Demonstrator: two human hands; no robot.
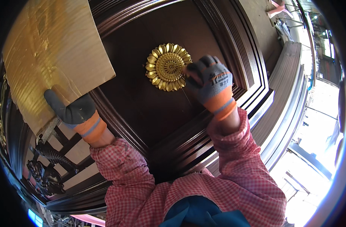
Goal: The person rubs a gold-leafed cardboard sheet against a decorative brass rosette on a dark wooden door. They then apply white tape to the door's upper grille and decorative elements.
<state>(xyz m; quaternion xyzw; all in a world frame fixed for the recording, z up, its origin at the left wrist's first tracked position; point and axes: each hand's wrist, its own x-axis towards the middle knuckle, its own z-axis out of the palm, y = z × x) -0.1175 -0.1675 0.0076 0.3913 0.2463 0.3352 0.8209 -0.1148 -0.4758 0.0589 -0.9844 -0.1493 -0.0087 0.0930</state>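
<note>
A round gold flower ornament (170, 67) with a ring of petals stands out from the dark brown panel (131, 49). Close to its right edge is my right hand (211, 77), in a grey and orange work glove. Its fingers are curled in a pinch at the petals, and whatever they hold is hidden. My left hand (76, 109), gloved alike, grips the lower edge of a cardboard sheet (63, 45), thumb on top and the other fingers underneath. Gold smears cover the cardboard, which overlaps the panel's left part.
Ridged dark moulding (233, 41) frames the panel. A stack of long flat boards (284, 75) lies to the right. At the lower left is an openwork lattice (74, 151) with dark carved ornament (44, 176). Bright floor shows at the far right.
</note>
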